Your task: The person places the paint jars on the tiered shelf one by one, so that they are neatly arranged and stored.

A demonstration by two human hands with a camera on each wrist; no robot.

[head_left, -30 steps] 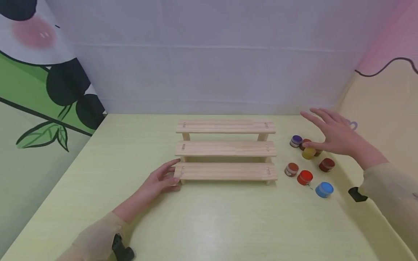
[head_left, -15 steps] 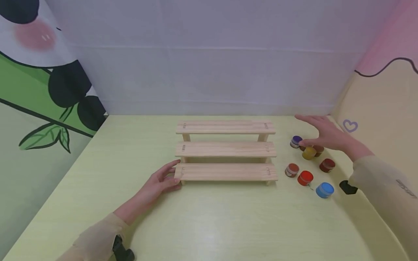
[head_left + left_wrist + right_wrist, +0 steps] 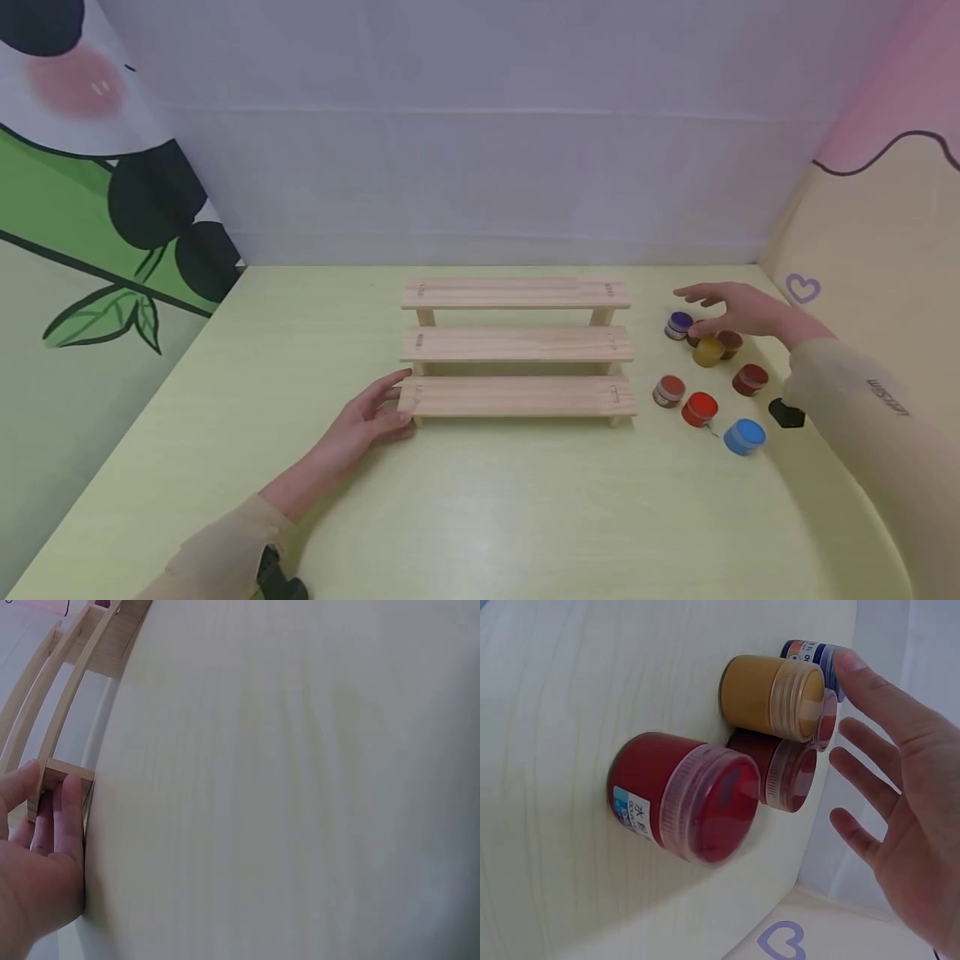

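Observation:
A three-step wooden display rack [image 3: 517, 343] stands on the table. My left hand [image 3: 369, 417] holds the left end of its lowest board; in the left wrist view the thumb and fingers [image 3: 69, 817] lie around that end. My right hand [image 3: 746, 310] is over the back of a group of paint jars, fingers spread and holding nothing. Closest to it are a purple-blue jar [image 3: 678, 326], a yellow jar [image 3: 708, 352] and a brown jar [image 3: 729, 344]. Another reddish jar [image 3: 827, 720] is partly hidden behind the yellow one.
Nearer the front are a dark red jar [image 3: 750, 379], a brownish-red jar [image 3: 669, 391], a bright red jar [image 3: 701, 409] and a blue jar [image 3: 745, 437]. A pale cloth wall [image 3: 480, 183] closes off the back of the table [image 3: 480, 517], with printed side panels [image 3: 870, 250].
My right hand has come down and slightly left, closer over the rear jars. My left hand stays at the rack's lowest board, and the jars have not moved.

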